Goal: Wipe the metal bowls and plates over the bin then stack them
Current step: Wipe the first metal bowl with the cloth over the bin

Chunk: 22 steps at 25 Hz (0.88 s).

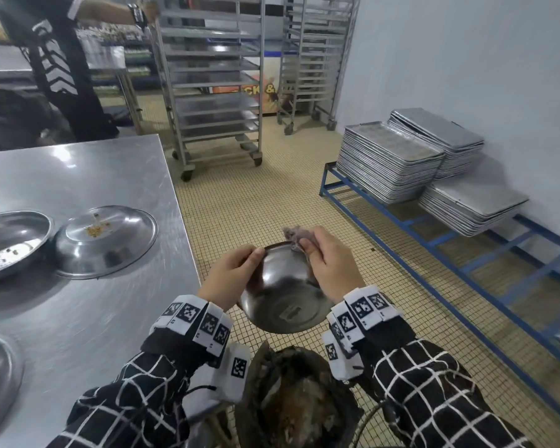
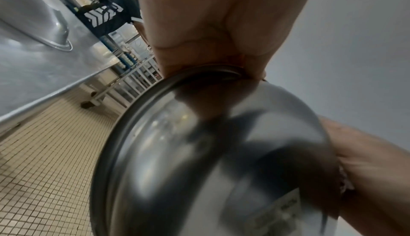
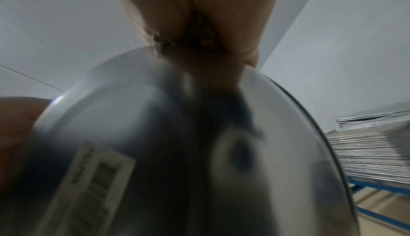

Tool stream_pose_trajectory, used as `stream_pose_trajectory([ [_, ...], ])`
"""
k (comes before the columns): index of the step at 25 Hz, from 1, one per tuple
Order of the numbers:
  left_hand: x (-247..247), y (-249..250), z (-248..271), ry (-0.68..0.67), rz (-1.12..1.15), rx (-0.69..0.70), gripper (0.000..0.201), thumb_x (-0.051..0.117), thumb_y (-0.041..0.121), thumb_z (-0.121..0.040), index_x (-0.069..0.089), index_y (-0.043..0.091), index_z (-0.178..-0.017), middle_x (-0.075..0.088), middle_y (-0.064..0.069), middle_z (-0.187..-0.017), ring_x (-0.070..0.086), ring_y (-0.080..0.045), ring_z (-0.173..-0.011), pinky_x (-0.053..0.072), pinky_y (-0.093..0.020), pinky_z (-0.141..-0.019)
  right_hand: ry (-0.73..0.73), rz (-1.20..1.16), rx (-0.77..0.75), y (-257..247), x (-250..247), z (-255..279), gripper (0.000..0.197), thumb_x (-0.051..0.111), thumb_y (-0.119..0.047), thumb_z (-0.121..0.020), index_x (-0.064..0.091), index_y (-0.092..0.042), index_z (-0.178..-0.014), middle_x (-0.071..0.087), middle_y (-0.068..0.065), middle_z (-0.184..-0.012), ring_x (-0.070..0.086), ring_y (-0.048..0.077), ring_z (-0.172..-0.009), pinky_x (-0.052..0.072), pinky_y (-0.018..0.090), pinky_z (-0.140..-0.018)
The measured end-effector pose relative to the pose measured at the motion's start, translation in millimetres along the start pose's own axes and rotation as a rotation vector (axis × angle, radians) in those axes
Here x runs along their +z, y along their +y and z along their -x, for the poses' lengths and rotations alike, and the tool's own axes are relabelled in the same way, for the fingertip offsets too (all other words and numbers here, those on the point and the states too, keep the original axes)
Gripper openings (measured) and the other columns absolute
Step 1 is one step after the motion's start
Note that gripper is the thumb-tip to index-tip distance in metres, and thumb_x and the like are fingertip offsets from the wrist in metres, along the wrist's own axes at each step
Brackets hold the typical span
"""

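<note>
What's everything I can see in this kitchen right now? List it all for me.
held bowl: one, shiny steel, tilted above the bin
cloth: one, greyish, at the held bowl's far rim
bin: one, dark, holding scraps, below the hands
table: one, steel, on the left
dishes on table: at least three, steel, two with food bits
tray stacks: three, silver, on a blue frame
tray racks: two, steel, wheeled, at the back
other person: one, dark clothes, far left
left hand: grips the bowl's rim
right hand: holds the cloth

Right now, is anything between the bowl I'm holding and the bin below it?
Nothing visible is. The bowl, held by the left hand and right hand with the cloth, hangs above the bin with open air between.
</note>
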<state>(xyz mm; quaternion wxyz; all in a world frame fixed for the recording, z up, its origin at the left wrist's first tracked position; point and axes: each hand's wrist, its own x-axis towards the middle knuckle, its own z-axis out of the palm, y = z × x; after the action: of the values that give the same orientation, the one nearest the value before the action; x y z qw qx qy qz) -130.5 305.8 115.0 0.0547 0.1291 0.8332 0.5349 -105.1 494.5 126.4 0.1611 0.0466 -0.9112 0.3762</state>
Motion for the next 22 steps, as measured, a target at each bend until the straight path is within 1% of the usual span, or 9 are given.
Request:
stream_pose_trajectory([
  [4,-1.0,-1.3,-1.6,0.106,0.079,-0.011,0.029,0.046,0.029,-0.099,0.064,0.011,-0.085,0.063,-0.005,-0.077,0.057,-0.018,-0.073,0.044,-0.028,-0.070,0.230,0.048,-0.066,0.2,15.8,8.5,0.029,0.043,-0.028,-0.098,0.058,-0.012,-0.117,0.059,0.001,-0.110,0.054,0.014,-0.103,0.046,0.024,-0.087],
  [6,0.5,0.6,-2.0,0.172,0.164,-0.052,0.030,0.045,0.030,-0.099,0.065,0.011,-0.088,0.066,-0.006,-0.081,0.060,-0.019,-0.077,0.045,-0.028,-0.070,0.315,0.072,-0.160,-7.0,24.7,19.7,0.037,0.040,-0.031,-0.098,0.056,-0.011,-0.124,0.055,0.005,-0.123,0.050,0.018,-0.118,0.044,0.033,-0.100],
  [9,0.5,-0.1,-6.8,0.199,0.270,-0.083,0.030,0.047,0.032,-0.099,0.067,0.012,-0.088,0.069,-0.016,-0.089,0.064,-0.035,-0.088,0.052,-0.047,-0.083,0.275,0.147,-0.255,-14.6,40.6,31.7,0.042,0.036,-0.035,-0.099,0.050,-0.016,-0.134,0.048,0.001,-0.134,0.041,0.017,-0.129,0.037,0.040,-0.108],
  [11,-0.2,1.2,-5.0,0.209,0.286,-0.101,0.031,0.046,0.032,-0.099,0.067,0.010,-0.091,0.069,-0.018,-0.093,0.063,-0.037,-0.093,0.050,-0.048,-0.089,0.290,0.061,-0.122,-12.0,42.5,29.3,0.044,0.035,-0.038,-0.099,0.046,-0.018,-0.136,0.046,-0.001,-0.136,0.042,0.014,-0.127,0.040,0.035,-0.105],
  [13,-0.4,0.3,-2.3,0.224,0.307,-0.110,0.031,0.045,0.034,-0.099,0.067,0.013,-0.091,0.068,-0.017,-0.095,0.062,-0.035,-0.094,0.049,-0.045,-0.091,0.339,-0.158,0.153,-0.5,36.3,23.6,0.040,0.035,-0.036,-0.100,0.049,-0.016,-0.131,0.050,0.000,-0.129,0.050,0.010,-0.113,0.049,0.031,-0.095],
  [15,-1.8,0.0,0.0,0.262,0.333,-0.111,0.029,0.045,0.033,-0.100,0.066,0.019,-0.085,0.067,-0.009,-0.088,0.060,-0.026,-0.088,0.047,-0.038,-0.088,0.315,-0.324,0.389,14.6,32.8,24.0,0.039,0.034,-0.038,-0.100,0.052,-0.015,-0.125,0.054,0.000,-0.121,0.053,0.011,-0.107,0.050,0.033,-0.092],
  [16,-2.6,-0.4,-0.1,0.287,0.338,-0.109,0.029,0.044,0.032,-0.100,0.065,0.021,-0.083,0.065,-0.005,-0.084,0.059,-0.020,-0.084,0.046,-0.034,-0.085,0.304,-0.330,0.423,18.6,34.1,27.8,0.039,0.034,-0.040,-0.100,0.053,-0.016,-0.125,0.054,-0.001,-0.118,0.055,0.013,-0.107,0.050,0.033,-0.091],
  [19,-2.2,-3.8,-1.4,0.310,0.309,-0.086,0.031,0.044,0.030,-0.100,0.064,0.012,-0.086,0.062,-0.003,-0.080,0.055,-0.014,-0.076,0.044,-0.026,-0.074,0.292,-0.278,0.291,11.1,47.3,40.4,0.039,0.037,-0.032,-0.100,0.046,-0.018,-0.135,0.046,-0.002,-0.128,0.050,0.008,-0.115,0.049,0.023,-0.089],
  [22,3.1,-6.4,-1.8,0.286,0.260,-0.067,0.033,0.042,0.029,-0.101,0.062,0.007,-0.086,0.059,-0.005,-0.077,0.053,-0.011,-0.070,0.041,-0.022,-0.067,0.265,-0.073,0.058,-6.6,56.6,35.6,0.047,0.039,-0.031,-0.099,0.035,-0.020,-0.145,0.030,0.000,-0.147,0.033,0.007,-0.128,0.034,0.012,-0.095],
])
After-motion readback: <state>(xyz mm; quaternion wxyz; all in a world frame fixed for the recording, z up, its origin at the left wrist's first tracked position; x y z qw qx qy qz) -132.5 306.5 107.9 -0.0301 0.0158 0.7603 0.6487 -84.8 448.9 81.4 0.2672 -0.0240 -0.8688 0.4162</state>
